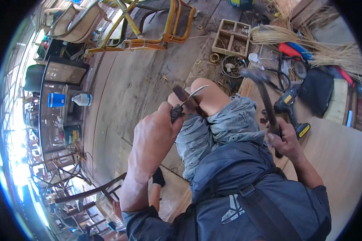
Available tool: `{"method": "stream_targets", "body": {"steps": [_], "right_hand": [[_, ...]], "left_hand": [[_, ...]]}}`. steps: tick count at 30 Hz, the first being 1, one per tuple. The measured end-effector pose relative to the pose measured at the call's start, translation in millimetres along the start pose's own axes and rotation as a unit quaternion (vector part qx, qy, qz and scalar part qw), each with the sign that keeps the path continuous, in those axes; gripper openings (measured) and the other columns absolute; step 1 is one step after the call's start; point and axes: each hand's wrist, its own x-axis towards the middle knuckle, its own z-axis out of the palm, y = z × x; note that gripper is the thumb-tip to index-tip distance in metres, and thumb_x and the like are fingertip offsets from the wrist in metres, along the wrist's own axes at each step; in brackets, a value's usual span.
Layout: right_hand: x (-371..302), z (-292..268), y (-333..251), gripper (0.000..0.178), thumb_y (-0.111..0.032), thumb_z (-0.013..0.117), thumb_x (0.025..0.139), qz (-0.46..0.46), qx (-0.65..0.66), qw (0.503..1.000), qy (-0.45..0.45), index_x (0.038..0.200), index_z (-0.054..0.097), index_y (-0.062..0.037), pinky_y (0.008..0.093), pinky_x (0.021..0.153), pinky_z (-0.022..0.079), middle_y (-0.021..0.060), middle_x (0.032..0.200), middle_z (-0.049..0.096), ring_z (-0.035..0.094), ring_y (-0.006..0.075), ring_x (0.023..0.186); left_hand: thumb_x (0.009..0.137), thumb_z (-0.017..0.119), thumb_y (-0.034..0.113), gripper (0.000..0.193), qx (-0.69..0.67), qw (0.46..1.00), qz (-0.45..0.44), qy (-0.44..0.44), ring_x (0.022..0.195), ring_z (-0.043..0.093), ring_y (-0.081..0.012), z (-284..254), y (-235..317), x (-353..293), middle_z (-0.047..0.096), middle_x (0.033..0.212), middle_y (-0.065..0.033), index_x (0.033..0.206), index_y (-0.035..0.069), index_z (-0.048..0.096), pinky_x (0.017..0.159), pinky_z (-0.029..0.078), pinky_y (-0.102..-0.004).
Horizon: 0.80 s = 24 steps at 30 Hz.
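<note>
Knife (188,101): curved blade with a dark handle, over the raised knee (207,94), blade on a dark brown strip (189,99).
Left hand (155,134): fist closed around the knife handle.
Right hand (283,138): gripping a hammer (263,94), blurred head up.
Floor (140,80): cordless drill (290,107) at right.

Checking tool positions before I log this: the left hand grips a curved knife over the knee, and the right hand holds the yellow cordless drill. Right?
Not quite. The right hand holds a hammer, raised; the yellow cordless drill lies untouched on the floor beside it. The left hand does grip the curved knife over the knee. The head view shows this.
</note>
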Motion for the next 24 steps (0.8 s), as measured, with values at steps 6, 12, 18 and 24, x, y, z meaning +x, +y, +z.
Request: {"method": "stream_targets", "body": {"steps": [6, 12, 18, 24], "right_hand": [[3, 6, -68, 0.028, -0.02, 0.063, 0.083, -0.132, 0.06, 0.988, -0.059, 0.101, 0.052, -0.0019, 0.0321, 0.065, 0.046, 0.0147, 0.075, 0.058, 0.057, 0.0271, 0.066], [22, 14, -43, 0.026, -0.019, 0.062, 0.084, -0.113, -0.081, 0.989, -0.051, 0.1, 0.052, -0.0011, 0.0341, 0.059, 0.045, 0.0174, 0.072, 0.055, 0.057, 0.0304, 0.062], [-2, 19, -58, 0.029, -0.021, 0.062, 0.086, -0.137, 0.289, 0.948, -0.006, 0.098, 0.05, 0.003, 0.0299, 0.061, 0.045, 0.0147, 0.072, 0.052, 0.057, 0.0157, 0.065], [41, 39, -14, 0.025, -0.023, 0.059, 0.086, -0.02, -0.088, 0.991, -0.1, 0.095, 0.053, -0.0004, 0.0355, 0.062, 0.043, 0.0159, 0.072, 0.053, 0.054, 0.028, 0.066]], "left_hand": [[0.082, 0.064, 0.028, 0.03, 0.017, 0.999, 0.048, 0.015, 0.075, 0.057, -0.0431, 2, -2, 5, 0.059, 0.072, -0.0243, 0.085, 0.001, 0.053, 0.062, 0.043, -0.049], [0.084, 0.062, 0.028, 0.03, 0.004, 0.999, 0.037, 0.027, 0.075, 0.058, -0.0431, 39, -26, 16, 0.059, 0.074, -0.0245, 0.084, 0.0, 0.053, 0.062, 0.044, -0.0492], [0.084, 0.061, 0.031, 0.031, 0.004, 1.0, 0.024, 0.002, 0.076, 0.058, -0.043, 43, -22, 22, 0.06, 0.074, -0.0244, 0.084, 0.0, 0.053, 0.064, 0.045, -0.0497], [0.083, 0.059, 0.029, 0.028, 0.0, 1.0, 0.017, 0.02, 0.077, 0.058, -0.0429, 62, -38, 40, 0.061, 0.077, -0.024, 0.088, 0.002, 0.056, 0.067, 0.046, -0.0504]]}}
